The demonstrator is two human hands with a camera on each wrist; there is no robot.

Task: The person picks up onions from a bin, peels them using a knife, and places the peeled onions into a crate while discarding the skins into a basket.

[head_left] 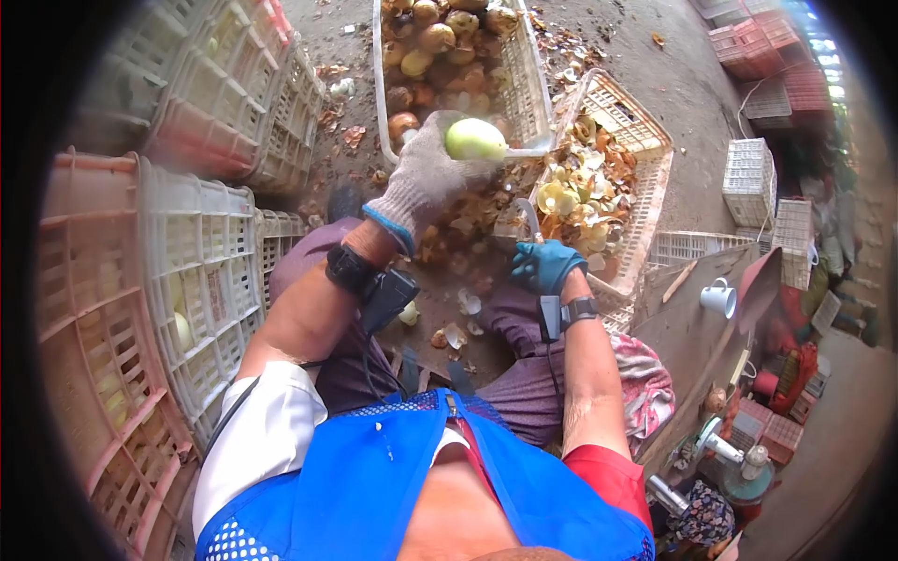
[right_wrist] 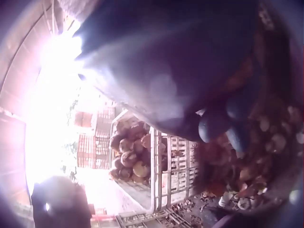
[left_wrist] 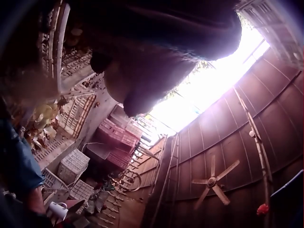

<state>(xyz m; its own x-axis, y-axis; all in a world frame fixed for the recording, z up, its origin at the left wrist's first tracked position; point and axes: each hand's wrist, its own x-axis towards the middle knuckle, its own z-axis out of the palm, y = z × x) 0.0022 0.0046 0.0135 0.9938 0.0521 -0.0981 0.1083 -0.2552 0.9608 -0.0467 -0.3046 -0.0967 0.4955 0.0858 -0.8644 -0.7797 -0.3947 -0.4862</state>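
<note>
My left hand (head_left: 433, 173), in a grey knit glove with a blue cuff, grips a pale green-white peeled onion (head_left: 475, 139) over the near end of a crate of onions. Lower and to the right, my right hand (head_left: 548, 266) wears a blue rubber glove and holds a knife (head_left: 531, 218), its curved blade pointing away from me. In the right wrist view the blue-gloved fingers (right_wrist: 216, 124) are curled, and the blade is mostly hidden. Brown unpeeled onions (head_left: 437, 38) fill the crate (head_left: 535, 84) ahead of me.
A second crate (head_left: 655, 178) at the right holds onion skins (head_left: 586, 192). Tall stacked crates (head_left: 201, 280) line my left side. Skins and scraps (head_left: 451, 335) litter the floor between my legs. A white mug (head_left: 718, 298) stands on a board at the right.
</note>
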